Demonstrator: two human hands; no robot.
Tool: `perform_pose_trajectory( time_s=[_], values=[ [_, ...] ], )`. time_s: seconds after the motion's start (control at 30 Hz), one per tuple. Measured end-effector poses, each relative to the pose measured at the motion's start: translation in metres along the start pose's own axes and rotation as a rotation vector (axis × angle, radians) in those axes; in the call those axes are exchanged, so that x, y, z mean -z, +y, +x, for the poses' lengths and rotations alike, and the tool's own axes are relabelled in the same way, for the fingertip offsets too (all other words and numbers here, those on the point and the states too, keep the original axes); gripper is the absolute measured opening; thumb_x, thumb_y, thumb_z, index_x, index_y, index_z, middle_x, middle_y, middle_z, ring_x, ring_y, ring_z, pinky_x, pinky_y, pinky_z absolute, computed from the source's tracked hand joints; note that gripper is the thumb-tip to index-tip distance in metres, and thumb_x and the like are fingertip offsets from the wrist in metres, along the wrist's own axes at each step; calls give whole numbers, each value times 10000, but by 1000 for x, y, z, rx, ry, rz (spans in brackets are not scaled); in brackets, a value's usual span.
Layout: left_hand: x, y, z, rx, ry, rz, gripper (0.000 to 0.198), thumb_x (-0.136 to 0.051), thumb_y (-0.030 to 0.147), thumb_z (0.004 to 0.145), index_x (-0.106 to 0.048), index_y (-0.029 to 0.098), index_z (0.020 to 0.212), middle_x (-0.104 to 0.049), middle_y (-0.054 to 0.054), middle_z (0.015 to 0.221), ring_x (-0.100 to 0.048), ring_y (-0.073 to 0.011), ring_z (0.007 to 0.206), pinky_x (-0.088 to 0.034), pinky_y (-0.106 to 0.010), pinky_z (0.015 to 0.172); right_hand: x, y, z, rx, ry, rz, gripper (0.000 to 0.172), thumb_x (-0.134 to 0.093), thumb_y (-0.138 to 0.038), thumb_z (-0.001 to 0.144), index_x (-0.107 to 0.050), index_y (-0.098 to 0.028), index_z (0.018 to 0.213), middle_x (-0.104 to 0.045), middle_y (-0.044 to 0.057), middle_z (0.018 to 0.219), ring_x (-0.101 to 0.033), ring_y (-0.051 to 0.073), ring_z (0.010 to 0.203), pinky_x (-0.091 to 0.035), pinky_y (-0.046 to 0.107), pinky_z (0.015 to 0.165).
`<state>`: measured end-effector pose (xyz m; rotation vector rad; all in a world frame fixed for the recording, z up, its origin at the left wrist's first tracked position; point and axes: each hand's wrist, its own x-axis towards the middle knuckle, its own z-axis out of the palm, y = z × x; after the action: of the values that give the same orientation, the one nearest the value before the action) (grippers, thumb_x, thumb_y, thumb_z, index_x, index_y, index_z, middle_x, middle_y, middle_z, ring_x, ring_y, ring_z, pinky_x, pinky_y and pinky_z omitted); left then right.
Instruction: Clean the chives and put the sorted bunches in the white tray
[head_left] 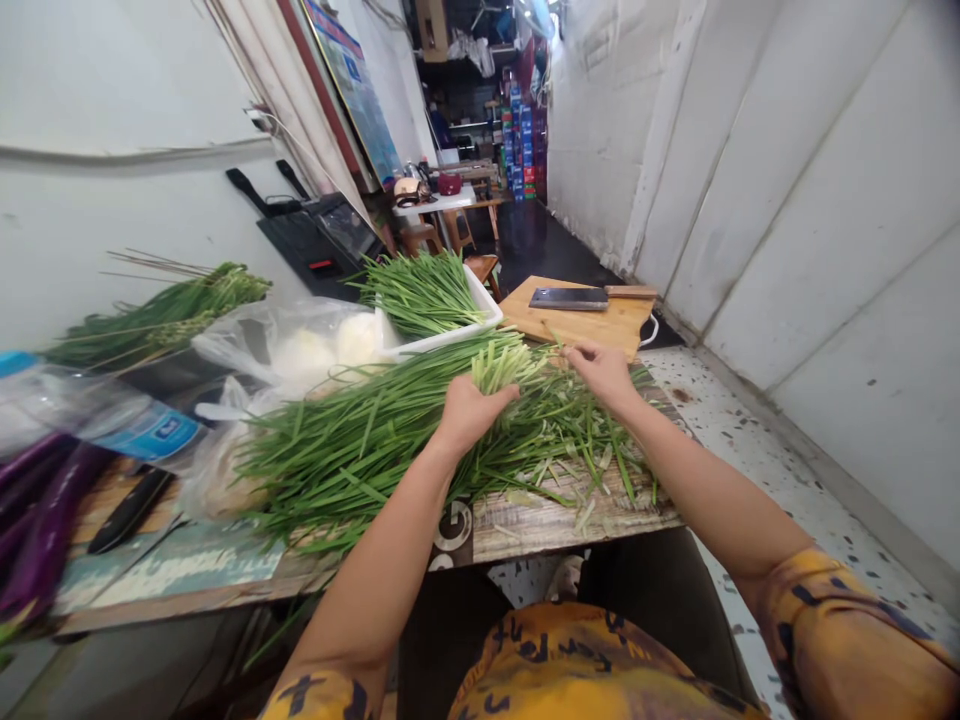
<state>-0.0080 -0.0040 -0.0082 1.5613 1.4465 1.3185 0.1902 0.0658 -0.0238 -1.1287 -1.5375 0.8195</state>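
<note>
A large heap of long green garlic chives [352,430] spreads across the table in front of me. My left hand [474,410] is wrapped round a bunch of them near their pale stem ends, which point away to the right. To the right, my right hand [600,372] is pinched at the edge of the pile, with thumb and forefinger together; whatever lies between the fingertips is too small to make out. Loose leaf scraps and trimmings [585,440] lie below it on the wood-patterned tabletop [517,525].
Behind the heap stands a white tray [484,300] of chives. A cleaver [570,298] rests on a wooden cutting board [532,320]. Leftward are a clear plastic bag [255,340], a water bottle [150,425], purple eggplants [60,520] and a black-handled knife [131,510]. A white wall rises at right.
</note>
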Motion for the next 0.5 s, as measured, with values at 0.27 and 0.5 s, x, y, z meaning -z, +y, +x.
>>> perform_pose_trajectory(
  time_s=[0.27,0.5],
  values=[
    [-1,-1,0,-18,-28,-6,326,-749,279,641,-737,149,939,-753,-51,951,-690,-239,890,-531,-365,895,-15,-21,-17,-89,-310,325,393,-689,-551,699,-683,-158,724,-589,-8,596,-470,88,514,-380,232,495],
    [4,4,-2,16,0,3,330,-756,304,639,-735,126,917,-755,-70,939,-693,-248,894,-527,-379,907,3,-2,6,-216,-70,412,448,-701,-596,674,-549,-180,603,-459,-34,504,-346,73,452,-276,237,442]
  ],
)
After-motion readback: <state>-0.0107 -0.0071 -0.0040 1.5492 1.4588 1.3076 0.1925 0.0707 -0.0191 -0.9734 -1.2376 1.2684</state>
